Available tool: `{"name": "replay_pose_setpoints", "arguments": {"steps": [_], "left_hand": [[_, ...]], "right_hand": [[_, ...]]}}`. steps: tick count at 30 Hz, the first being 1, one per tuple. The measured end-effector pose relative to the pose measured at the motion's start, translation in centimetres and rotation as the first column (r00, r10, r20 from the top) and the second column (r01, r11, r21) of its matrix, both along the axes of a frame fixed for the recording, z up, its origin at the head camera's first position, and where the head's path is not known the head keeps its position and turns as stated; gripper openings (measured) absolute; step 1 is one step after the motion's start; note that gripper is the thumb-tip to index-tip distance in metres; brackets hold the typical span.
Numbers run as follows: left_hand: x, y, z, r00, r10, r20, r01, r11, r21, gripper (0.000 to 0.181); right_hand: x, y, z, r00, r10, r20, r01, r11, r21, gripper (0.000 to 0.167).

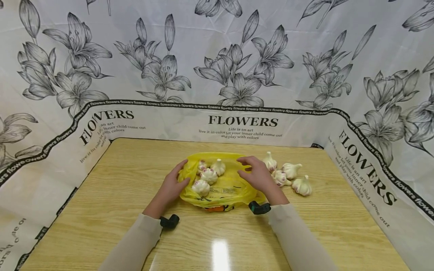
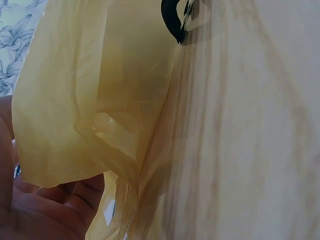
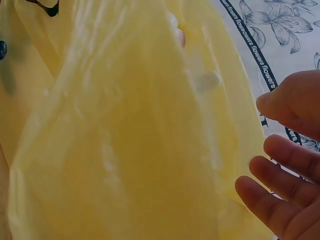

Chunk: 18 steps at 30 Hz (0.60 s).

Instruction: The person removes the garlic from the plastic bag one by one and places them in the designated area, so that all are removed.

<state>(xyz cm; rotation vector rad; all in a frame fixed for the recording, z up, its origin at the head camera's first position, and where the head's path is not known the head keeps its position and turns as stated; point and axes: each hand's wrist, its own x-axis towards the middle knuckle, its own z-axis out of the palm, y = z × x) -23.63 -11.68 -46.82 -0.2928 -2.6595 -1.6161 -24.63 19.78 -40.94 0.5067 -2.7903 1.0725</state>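
Translucent yellow plastic bag [image 1: 237,194] lies open, four round white-purple garlic bulbs [image 1: 208,175] inside, toward its left.
Your left hand [image 1: 173,184] is loosely spread against the bag's left side; your right hand [image 1: 259,176], fingers parted, at its right. Four loose bulbs [image 1: 291,171] beyond that. Thin bag could sag shut if unsupported; right hand could bump loose bulbs, rolling them.

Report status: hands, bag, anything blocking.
Left hand and right hand flank bag. Four garlics inside, four more right of it. No obstruction seen.
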Motion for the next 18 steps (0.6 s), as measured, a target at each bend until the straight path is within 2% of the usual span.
{"name": "replay_pose_setpoints", "arguments": {"steps": [7,18], "left_hand": [[0.1,0.0,0.1,1.0,-0.001,0.0,0.001,1.0,0.0,0.066],[0.0,0.0,0.0,1.0,-0.006,-0.009,0.006,1.0,0.004,0.066]], "right_hand": [[-0.3,-0.7,-0.4,1.0,-0.008,0.018,0.008,1.0,0.003,0.042],[-0.6,-2.1,-0.2,0.997,-0.014,0.071,0.015,1.0,-0.001,0.044]]}}
